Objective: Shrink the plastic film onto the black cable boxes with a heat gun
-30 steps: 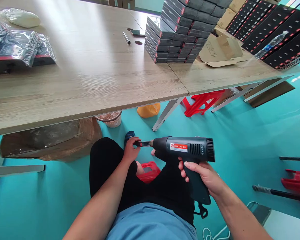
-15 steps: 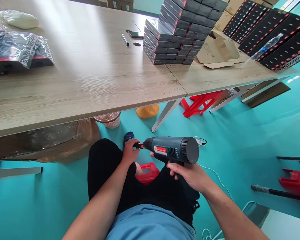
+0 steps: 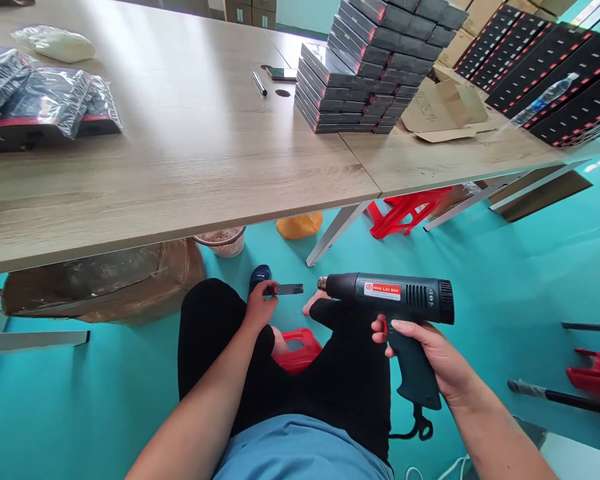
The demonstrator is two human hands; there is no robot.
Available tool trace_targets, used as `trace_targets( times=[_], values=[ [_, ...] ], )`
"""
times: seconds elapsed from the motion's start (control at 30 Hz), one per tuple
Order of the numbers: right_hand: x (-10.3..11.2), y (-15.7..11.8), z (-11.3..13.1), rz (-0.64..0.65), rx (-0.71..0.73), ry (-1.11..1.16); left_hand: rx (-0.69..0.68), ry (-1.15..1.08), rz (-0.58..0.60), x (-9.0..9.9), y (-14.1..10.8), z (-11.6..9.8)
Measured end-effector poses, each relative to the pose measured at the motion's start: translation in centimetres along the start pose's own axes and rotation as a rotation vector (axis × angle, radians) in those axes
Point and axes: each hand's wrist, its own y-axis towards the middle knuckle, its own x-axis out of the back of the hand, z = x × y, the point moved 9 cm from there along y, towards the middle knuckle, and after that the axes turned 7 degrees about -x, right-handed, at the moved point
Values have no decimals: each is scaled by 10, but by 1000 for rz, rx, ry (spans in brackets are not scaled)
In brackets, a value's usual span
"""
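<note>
My right hand (image 3: 420, 343) is wrapped round the grip of a dark heat gun (image 3: 410, 298) with a red and white label on its barrel. Its metal nozzle points left. My left hand (image 3: 261, 303) pinches one end of a small, flat black box (image 3: 287, 289) with a bit of red near my fingers. A short gap separates the box from the nozzle. Both are over my lap, below the table's front edge. The heat gun's cord hangs from the bottom of its handle.
On the wooden table (image 3: 205, 147) stand stacked black boxes (image 3: 360, 80), with plastic-wrapped packages (image 3: 50, 97) at left and a pen (image 3: 260, 83) behind. Flattened cardboard (image 3: 445, 110) lies to the right. Beneath the table are a bin (image 3: 225, 243), a large carton (image 3: 105, 287) and a red stool (image 3: 410, 210).
My right hand has moved the heat gun to the right, away from the box, and turned it side-on. My left hand stays nearly in place, still holding the box.
</note>
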Motion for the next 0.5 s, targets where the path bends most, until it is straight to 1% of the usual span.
trace_targets(
  times=[0.1, 0.2, 0.37, 0.5],
  values=[
    [5, -5, -11, 6, -54, 53, 2, 40, 27, -5, 2, 4],
    [2, -6, -16, 18, -65, 88, -32, 62, 48, -8, 3, 6],
    [-3, -6, -14, 57, -61, 65, -63, 79, 40, -5, 2, 10],
    [-5, -6, -10, 35, -20, 7, -74, 87, 29, -3, 2, 10]
  ],
)
